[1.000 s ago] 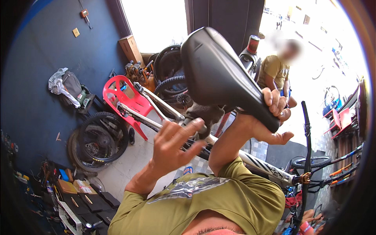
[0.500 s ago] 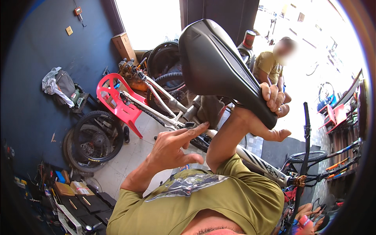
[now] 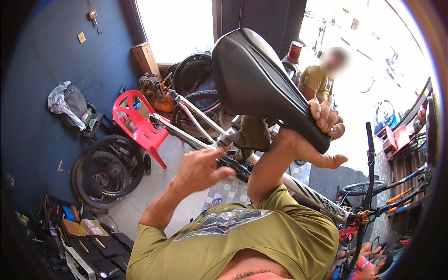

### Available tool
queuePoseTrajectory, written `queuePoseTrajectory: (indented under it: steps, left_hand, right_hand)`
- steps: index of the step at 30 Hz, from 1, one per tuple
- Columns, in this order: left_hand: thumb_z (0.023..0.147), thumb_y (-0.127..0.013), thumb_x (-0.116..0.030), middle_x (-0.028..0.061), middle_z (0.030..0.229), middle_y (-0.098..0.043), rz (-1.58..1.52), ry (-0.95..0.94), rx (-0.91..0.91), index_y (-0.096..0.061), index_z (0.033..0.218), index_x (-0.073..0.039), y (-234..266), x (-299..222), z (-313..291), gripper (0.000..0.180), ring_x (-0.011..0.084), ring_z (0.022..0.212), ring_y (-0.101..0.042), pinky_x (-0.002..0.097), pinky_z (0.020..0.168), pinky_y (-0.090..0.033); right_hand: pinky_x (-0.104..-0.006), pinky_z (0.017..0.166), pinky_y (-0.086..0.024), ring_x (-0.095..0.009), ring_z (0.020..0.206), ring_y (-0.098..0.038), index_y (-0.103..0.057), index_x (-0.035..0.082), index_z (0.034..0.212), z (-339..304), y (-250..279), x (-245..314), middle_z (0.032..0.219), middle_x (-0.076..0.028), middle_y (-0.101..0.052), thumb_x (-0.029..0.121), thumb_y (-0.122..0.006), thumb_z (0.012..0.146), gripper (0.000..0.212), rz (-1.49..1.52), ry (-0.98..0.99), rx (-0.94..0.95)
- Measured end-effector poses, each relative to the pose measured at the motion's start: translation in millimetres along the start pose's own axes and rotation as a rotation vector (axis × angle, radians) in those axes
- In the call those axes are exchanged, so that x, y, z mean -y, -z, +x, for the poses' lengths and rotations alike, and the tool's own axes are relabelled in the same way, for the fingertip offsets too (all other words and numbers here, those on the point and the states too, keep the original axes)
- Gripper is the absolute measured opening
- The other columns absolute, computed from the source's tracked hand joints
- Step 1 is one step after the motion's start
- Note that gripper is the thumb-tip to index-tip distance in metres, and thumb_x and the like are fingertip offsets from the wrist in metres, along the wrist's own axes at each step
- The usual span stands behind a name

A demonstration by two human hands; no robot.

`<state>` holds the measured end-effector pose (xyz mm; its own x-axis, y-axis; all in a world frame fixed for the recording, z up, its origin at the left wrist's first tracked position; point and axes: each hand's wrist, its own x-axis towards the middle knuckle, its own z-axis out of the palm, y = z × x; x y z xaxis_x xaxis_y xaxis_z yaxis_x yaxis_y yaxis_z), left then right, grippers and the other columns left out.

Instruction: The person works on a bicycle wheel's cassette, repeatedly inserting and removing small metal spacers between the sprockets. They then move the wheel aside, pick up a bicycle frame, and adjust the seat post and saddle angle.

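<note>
A black bicycle saddle (image 3: pixel 256 79) is raised in front of me, its wide end up and to the left. My right hand (image 3: pixel 322 126) grips its narrow nose, fingers over the top edge and thumb stretched out below. Beneath it stands the white bicycle frame (image 3: pixel 308 193). A grey-brown cloth (image 3: pixel 254 133) hangs around the upper part of that frame, partly hidden by the saddle. My left hand (image 3: pixel 200 165), slightly blurred, is nearest the frame's seat-tube area with thumb and fingers apart, holding nothing.
A red plastic chair (image 3: pixel 144 133) stands left of the frame, above loose bicycle wheels (image 3: pixel 114 165) against the blue wall. Tools and boxes crowd a bench (image 3: pixel 93 242) at lower left. Another person (image 3: pixel 317 81) sits beyond the saddle. A black handlebar (image 3: pixel 366 186) rises at right.
My left hand has drawn back slightly to the left, its index finger no longer stretched out as far. My right hand keeps its grip on the saddle. The view has shifted a little.
</note>
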<state>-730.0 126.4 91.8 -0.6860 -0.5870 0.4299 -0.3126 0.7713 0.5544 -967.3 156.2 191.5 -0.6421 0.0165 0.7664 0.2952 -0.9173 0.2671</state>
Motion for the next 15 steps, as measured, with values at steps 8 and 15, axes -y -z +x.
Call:
queuePoseTrajectory:
  steps: [8, 15]
  left_hand:
    - [0.080, -0.068, -0.075, 0.0066, 0.067, -0.061, -0.102, -0.078, 0.094, -0.058, 0.146, -0.014, 26.3, -27.9, 6.8, 0.091, 0.0237, 0.057, -0.059, 0.0379, 0.056, -0.048]
    - [0.078, -0.073, -0.075, 0.0074, 0.076, -0.061, -0.139, -0.036, -0.093, -0.053, 0.146, 0.000, 19.6, -11.5, 5.5, 0.103, 0.0201, 0.057, -0.057, 0.0342, 0.057, -0.048]
  right_hand:
    - [-0.0346, 0.072, -0.043, -0.017, 0.076, -0.049, -0.058, 0.013, 0.078, 1.6, 5.9, 0.6, 0.079, -0.005, -0.049, 0.073, -0.044, 0.090, 0.063, -0.070, 0.013, -0.056]
    - [-0.0347, 0.073, -0.043, -0.016, 0.075, -0.049, -0.057, 0.013, 0.076, 0.6, 6.3, 3.5, 0.078, -0.004, -0.049, 0.071, -0.049, 0.090, 0.060, -0.037, 0.057, -0.100]
